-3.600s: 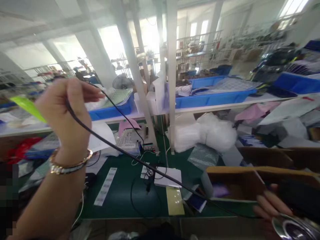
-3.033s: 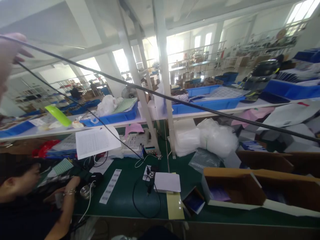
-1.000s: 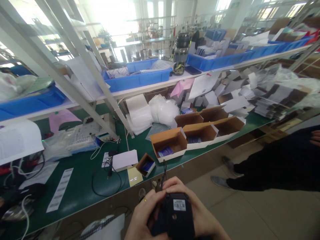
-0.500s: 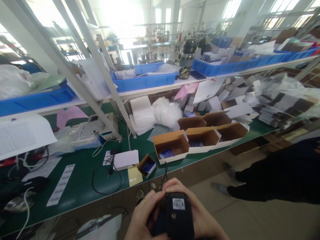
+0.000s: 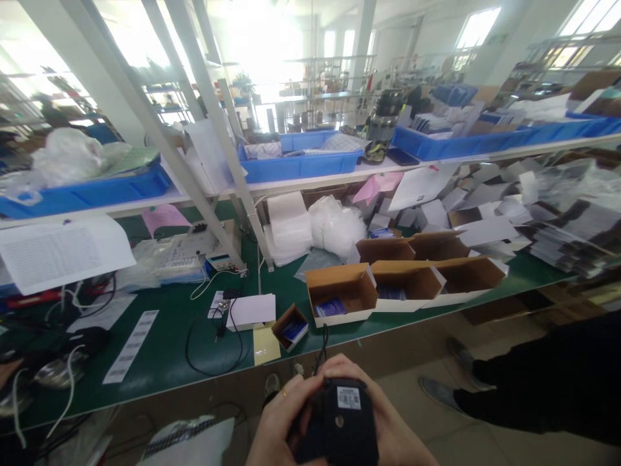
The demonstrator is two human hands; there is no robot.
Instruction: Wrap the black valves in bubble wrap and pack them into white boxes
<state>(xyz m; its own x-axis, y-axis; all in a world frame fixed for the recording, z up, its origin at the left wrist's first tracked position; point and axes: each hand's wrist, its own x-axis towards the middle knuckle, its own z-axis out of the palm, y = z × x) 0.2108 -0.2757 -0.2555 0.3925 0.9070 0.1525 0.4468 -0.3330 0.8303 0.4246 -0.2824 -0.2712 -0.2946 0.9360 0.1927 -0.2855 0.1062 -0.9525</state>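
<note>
"So, what have those two hands got between them?"

"One black device point(image 5: 356, 433), boxy, with a white label point(image 5: 348, 397) and a small round hole facing up. The left hand point(image 5: 279, 414) wraps one side, the right hand point(image 5: 391, 414) the other, fingers closed in around it."

"Where are they holding it?"

"Low, in front of the near edge of the green bench point(image 5: 165, 369). A black cord loop point(image 5: 325, 336) pokes up past the fingers; I can't tell whether it's fixed to the device."

"And what's closest on the bench?"

"A small open box point(image 5: 299, 338) with something blue inside, next to a yellow sheet point(image 5: 266, 346). Just right of it sits a longer carton point(image 5: 347, 318), brown within, a blue packet point(image 5: 331, 307) on its floor. Leftward, a white box point(image 5: 251, 310) and a loose black cable point(image 5: 213, 375)."

"Anyone near?"

"Someone in dark trousers point(image 5: 533, 395), standing off to the right."
</note>
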